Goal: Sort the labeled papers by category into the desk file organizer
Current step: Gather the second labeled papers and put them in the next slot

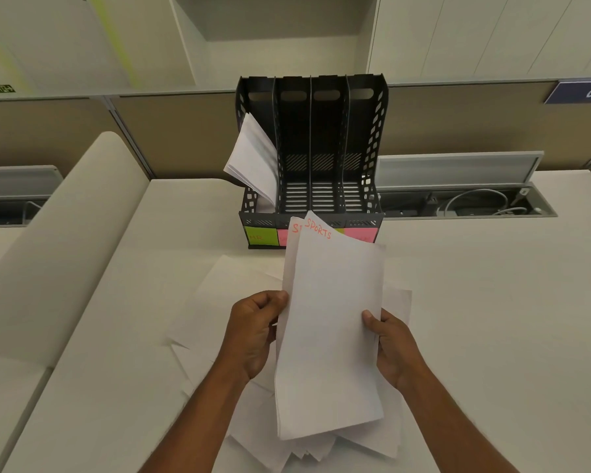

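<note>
I hold a small stack of white papers [331,322] upright above the desk, the top sheet marked SPORTS in orange. My left hand [256,332] pinches the stack's left edge and my right hand [389,346] grips its right edge. A black file organizer [365,138] with several slots stands at the back of the desk. Its leftmost slot holds leaning papers [253,158]. Coloured sticky labels run along its front: a green one reading HR [260,235] at the left, pink ones partly hidden by the held sheets. More loose papers [219,302] lie spread under my hands.
A white desk [492,319] extends to the right. An open cable tray [468,199] with cords lies behind it at the right. A rounded white divider [65,250] borders the left side. Partition panels and a sign reading 015 [580,92] stand behind.
</note>
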The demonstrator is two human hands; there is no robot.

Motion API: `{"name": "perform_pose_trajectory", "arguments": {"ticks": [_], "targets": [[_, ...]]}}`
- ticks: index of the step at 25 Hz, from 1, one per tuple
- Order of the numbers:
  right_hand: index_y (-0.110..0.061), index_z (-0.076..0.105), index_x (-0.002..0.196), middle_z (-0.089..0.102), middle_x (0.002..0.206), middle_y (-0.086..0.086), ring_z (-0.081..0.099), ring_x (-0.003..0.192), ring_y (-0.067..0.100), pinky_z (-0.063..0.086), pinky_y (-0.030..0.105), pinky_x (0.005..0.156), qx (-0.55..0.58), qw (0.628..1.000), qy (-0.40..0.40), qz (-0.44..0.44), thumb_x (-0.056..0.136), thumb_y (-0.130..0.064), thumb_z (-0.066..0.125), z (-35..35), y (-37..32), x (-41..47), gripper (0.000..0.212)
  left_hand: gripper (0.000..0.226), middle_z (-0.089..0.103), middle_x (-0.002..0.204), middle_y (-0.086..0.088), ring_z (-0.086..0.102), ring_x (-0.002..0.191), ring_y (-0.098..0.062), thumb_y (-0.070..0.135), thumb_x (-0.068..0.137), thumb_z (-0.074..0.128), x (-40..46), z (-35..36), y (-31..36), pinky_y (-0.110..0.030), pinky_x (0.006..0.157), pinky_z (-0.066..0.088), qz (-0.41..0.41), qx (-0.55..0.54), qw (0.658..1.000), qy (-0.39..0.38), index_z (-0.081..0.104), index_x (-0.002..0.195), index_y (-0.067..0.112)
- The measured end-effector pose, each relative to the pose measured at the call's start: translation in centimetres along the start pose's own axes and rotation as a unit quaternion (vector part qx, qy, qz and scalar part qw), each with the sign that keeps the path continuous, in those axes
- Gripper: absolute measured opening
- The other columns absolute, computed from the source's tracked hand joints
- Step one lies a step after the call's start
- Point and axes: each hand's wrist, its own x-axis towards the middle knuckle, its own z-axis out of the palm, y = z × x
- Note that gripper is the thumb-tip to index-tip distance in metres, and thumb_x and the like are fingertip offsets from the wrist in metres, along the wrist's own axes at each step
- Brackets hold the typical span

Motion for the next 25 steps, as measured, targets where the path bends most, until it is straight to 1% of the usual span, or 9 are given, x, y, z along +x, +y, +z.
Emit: {"name": "perform_pose_trajectory", "arguments": {"ticks": [4,6,9,13,16,18,19,22,25], "targets": [[-0.007,0.069,0.122,0.075,0.117,0.011,0.068,0.112,0.034,0.052,0.051,0.101,-0.021,0.999,0.021,-0.022,0.101,-0.015,0.059,0.0,0.0,-0.3,0.025,0.012,0.079,0.083,-0.004,0.075,0.072,-0.024,0.023,0.09,0.071,0.1,-0.1,-0.1,-0.035,0.064,0.061,0.065,0.091,0.992,0.056,0.08,0.081,0.024],[-0.011,0.072,0.116,0.078,0.11,0.006,0.072,0.105,0.028,0.058,0.043,0.091,-0.051,0.997,0.031,-0.056,0.101,-0.015,0.06,0.0,-0.4,-0.7,0.02,0.013,0.079,0.079,0.002,0.075,0.07,-0.021,0.023,0.089,0.072,0.4,-0.5,-0.6,-0.031,0.061,0.061,0.096,0.126,0.983,0.093,0.078,0.08,0.029],[-0.016,0.076,0.106,0.08,0.097,-0.001,0.076,0.092,0.022,0.059,0.025,0.071,-0.117,0.986,0.042,-0.108,0.1,-0.017,0.062,0.2,-0.9,-1.3,0.015,0.006,0.078,0.089,-0.003,0.075,0.084,-0.03,0.023,0.093,0.068,1.0,-1.4,-1.7,-0.044,0.075,0.063,0.071,0.106,0.984,0.128,0.074,0.093,0.024],[-0.017,0.075,0.108,0.08,0.097,-0.004,0.075,0.09,0.019,0.055,0.026,0.073,-0.177,0.973,0.069,-0.132,0.099,-0.02,0.063,0.3,-0.9,-1.4,0.016,0.027,0.078,0.105,0.003,0.076,0.093,-0.02,0.041,0.099,0.055,0.8,-1.7,-3.3,-0.042,0.079,0.063,-0.023,0.052,0.997,0.055,0.064,0.121,0.028],[-0.021,0.074,0.112,0.079,0.101,-0.007,0.075,0.09,0.015,0.058,0.03,0.08,-0.191,0.969,0.073,-0.138,0.1,-0.02,0.062,0.4,-0.8,-1.5,0.017,0.035,0.078,0.105,0.001,0.076,0.092,-0.02,0.036,0.096,0.062,0.6,-1.8,-4.2,-0.042,0.08,0.063,-0.019,0.075,0.996,0.039,0.062,0.129,0.025],[-0.023,0.073,0.113,0.078,0.102,-0.008,0.073,0.092,0.014,0.058,0.034,0.084,-0.209,0.963,0.089,-0.148,0.099,-0.021,0.062,0.4,-0.7,-1.5,0.018,0.046,0.077,0.103,0.003,0.076,0.089,-0.016,0.028,0.094,0.066,0.6,-2.0,-4.7,-0.037,0.073,0.064,0.009,0.095,0.993,0.069,0.049,0.135,0.038],[-0.023,0.074,0.112,0.077,0.101,-0.009,0.072,0.092,0.014,0.057,0.033,0.084,-0.224,0.956,0.104,-0.157,0.099,-0.021,0.062,0.4,-0.5,-1.4,0.018,0.059,0.076,0.102,0.004,0.076,0.088,-0.015,0.023,0.094,0.067,0.5,-2.2,-4.9,-0.034,0.071,0.064,0.03,0.107,0.991,0.077,0.039,0.141,0.046],[-0.023,0.074,0.103,0.075,0.092,-0.01,0.069,0.087,0.01,0.05,0.021,0.073,-0.256,0.939,0.159,-0.168,0.094,-0.022,0.069,0.3,0.1,-1.1,0.01,0.081,0.077,0.099,0.003,0.076,0.085,-0.013,0.018,0.092,0.069,0.6,-2.5,-5.5,-0.033,0.075,0.063,0.065,0.156,0.981,0.09,0.022,0.151,0.05],[-0.021,0.071,0.092,0.072,0.078,-0.009,0.066,0.082,0.009,0.041,0.016,0.063,-0.26,0.929,0.211,-0.159,0.089,-0.021,0.074,0.3,0.6,-1.0,0.004,0.077,0.079,0.094,0.01,0.076,0.085,-0.012,0.02,0.09,0.071,1.1,-2.8,-6.2,-0.033,0.078,0.063,0.044,0.144,0.982,0.117,0.03,0.15,0.045]]}}
